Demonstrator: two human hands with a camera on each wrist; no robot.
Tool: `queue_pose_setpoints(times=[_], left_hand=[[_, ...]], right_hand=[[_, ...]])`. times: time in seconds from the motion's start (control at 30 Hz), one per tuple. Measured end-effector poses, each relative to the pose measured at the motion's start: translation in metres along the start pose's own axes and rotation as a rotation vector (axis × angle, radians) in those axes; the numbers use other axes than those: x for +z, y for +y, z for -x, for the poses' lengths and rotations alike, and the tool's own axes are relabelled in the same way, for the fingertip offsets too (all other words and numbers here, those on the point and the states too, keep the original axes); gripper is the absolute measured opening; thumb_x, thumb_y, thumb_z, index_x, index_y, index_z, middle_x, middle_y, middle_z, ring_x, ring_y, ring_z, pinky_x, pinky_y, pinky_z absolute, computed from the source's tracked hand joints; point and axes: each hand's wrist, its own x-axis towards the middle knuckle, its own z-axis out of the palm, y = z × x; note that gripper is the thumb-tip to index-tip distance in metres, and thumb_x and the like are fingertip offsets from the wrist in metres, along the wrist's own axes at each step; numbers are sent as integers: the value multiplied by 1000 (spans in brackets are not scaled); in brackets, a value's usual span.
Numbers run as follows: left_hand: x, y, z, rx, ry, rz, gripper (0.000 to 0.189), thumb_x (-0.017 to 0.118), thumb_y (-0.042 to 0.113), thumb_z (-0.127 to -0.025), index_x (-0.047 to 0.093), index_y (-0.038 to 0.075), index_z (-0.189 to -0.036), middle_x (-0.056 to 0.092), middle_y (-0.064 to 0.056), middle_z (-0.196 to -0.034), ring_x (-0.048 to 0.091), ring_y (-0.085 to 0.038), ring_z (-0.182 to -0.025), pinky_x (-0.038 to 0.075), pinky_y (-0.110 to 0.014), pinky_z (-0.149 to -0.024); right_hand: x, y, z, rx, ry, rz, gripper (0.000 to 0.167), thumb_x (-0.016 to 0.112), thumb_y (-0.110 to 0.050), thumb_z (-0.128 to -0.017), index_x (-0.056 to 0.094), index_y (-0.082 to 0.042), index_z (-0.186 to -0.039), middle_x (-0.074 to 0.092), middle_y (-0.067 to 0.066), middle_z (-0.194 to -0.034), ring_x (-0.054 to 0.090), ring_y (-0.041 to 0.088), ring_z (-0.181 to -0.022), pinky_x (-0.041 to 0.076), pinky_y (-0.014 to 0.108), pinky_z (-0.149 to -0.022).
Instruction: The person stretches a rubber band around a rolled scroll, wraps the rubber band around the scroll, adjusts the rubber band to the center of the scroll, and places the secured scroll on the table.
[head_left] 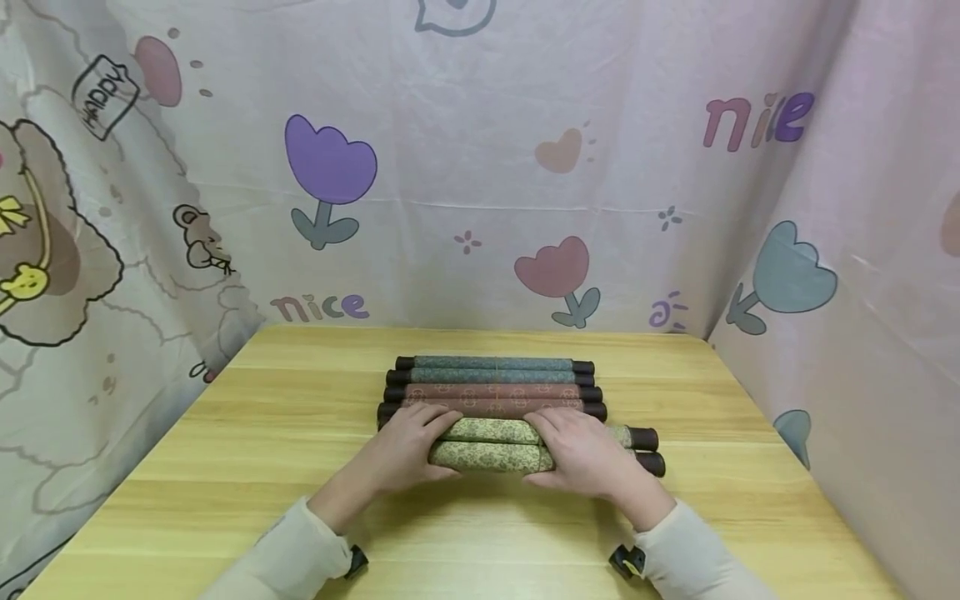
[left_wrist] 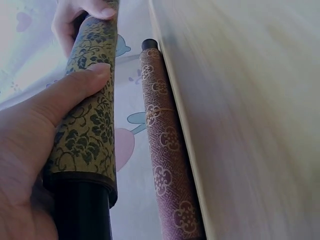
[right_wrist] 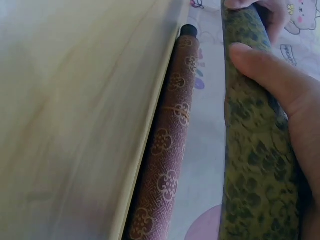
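Both hands hold a yellow-green floral scroll point(head_left: 491, 456), made of two rolls lying side by side, raised off the table in the wrist views. My left hand point(head_left: 405, 446) grips its left part, thumb on the near side and fingers over the top. Closer to the middle, my right hand point(head_left: 581, 450) grips it the same way. Dark roller ends point(head_left: 643, 439) stick out past the right hand; the left ends are hidden by the left hand in the head view. Just behind it lies a red scroll point(head_left: 495, 408) with pale flower patterns, tied round its middle.
A blue-green scroll point(head_left: 491, 364) with dark ends lies behind the red one, parallel to it. All are on a light wooden table point(head_left: 247, 467). A printed curtain point(head_left: 450, 167) hangs at the back and both sides.
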Motion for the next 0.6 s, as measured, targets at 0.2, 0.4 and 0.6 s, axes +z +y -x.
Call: queue_pose_setpoints(times=[0.2, 0.4, 0.6], left_hand=[[0, -2, 1, 8, 21, -17, 84, 83, 51, -71, 57, 1, -133, 61, -17, -124, 58, -36, -112, 45, -54, -98], [1, -8, 2, 30, 61, -48, 82, 82, 51, -72, 58, 2, -133, 63, -15, -122, 59, -33, -110, 47, -50, -96], [1, -6, 1, 33, 44, -51, 83, 82, 52, -73, 57, 1, -133, 62, -15, -123, 58, -34, -111, 46, -51, -97]], right_hand=[[-4, 1, 0, 46, -11, -42, 96, 68, -68, -76, 50, 3, -137, 60, 17, -129, 58, 34, -116, 44, 47, -102], [-13, 8, 4, 122, -51, -88, 95, 69, -68, -75, 48, -3, -140, 58, 14, -131, 54, 31, -120, 38, 50, -106], [-9, 10, 4, 80, -40, -15, 86, 73, -62, -76, 53, -2, -134, 60, 12, -127, 55, 30, -118, 39, 50, -103]])
